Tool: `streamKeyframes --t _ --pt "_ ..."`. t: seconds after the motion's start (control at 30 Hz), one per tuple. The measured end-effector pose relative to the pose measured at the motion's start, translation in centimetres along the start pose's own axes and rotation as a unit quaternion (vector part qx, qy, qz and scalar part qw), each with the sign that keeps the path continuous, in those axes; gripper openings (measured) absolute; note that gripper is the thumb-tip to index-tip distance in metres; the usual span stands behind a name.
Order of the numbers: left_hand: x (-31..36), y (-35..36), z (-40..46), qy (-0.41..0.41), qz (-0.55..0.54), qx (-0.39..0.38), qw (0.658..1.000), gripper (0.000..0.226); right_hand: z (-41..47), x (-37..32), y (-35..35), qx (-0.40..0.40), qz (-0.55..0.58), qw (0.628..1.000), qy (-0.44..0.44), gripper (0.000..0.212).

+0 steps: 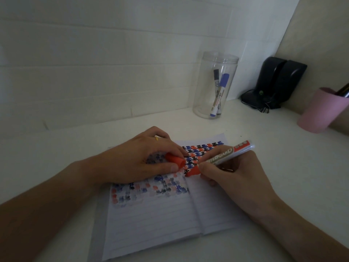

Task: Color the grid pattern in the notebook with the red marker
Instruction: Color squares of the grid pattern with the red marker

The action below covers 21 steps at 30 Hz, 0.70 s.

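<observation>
An open lined notebook (160, 222) lies on the white desk, its upper part filled with a grid pattern (200, 150) of red, blue and black marks. My right hand (232, 176) grips the red whiteboard marker (219, 157), whose red tip touches the page near the spine, just below the coloured rows. Resting flat on the left page, my left hand (136, 163) holds the marker's red cap (174, 160) between thumb and fingers. It hides part of the pattern.
A clear plastic jar (215, 86) with a blue and a black marker stands behind the notebook. A black device (275, 84) with a cable sits in the corner. A pink cup (321, 112) stands at the right edge. The wall is close behind.
</observation>
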<state>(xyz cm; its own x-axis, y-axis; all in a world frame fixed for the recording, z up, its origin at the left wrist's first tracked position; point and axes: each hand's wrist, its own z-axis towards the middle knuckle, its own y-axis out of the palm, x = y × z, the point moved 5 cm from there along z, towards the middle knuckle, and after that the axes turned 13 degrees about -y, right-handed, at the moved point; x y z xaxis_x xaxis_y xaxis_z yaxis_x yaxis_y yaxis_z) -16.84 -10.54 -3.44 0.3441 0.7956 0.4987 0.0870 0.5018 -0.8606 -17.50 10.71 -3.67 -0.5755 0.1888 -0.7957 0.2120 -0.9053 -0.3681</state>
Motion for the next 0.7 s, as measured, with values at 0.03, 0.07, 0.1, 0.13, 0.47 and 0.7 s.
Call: streamKeyframes --t 0.03,0.07,0.1,0.13,0.47,0.7 --pt "-0.03 0.01 0.01 0.0 0.0 0.001 1.0 0.032 0.01 0.07 -0.02 0.003 -0.002 1.0 0.003 0.014" --pt "-0.07 0.03 0.02 0.001 0.0 0.0 1.0 0.032 0.02 0.13 -0.07 0.007 -0.002 1.0 0.006 0.014" --pt "-0.1 0.06 0.03 0.0 0.001 -0.001 1.0 0.033 0.02 0.15 -0.1 0.011 0.002 1.0 0.009 0.013" --pt "-0.13 0.08 0.03 0.0 0.002 -0.002 1.0 0.033 0.01 0.13 -0.1 0.012 0.007 1.0 0.011 0.012" --pt "-0.15 0.11 0.06 0.0 0.011 0.0 1.0 0.035 0.04 0.17 -0.12 0.011 -0.009 1.0 0.018 0.007" --pt "-0.21 0.14 0.06 -0.003 0.015 0.001 1.0 0.037 -0.01 0.26 -0.29 0.015 -0.029 0.999 0.027 0.013"
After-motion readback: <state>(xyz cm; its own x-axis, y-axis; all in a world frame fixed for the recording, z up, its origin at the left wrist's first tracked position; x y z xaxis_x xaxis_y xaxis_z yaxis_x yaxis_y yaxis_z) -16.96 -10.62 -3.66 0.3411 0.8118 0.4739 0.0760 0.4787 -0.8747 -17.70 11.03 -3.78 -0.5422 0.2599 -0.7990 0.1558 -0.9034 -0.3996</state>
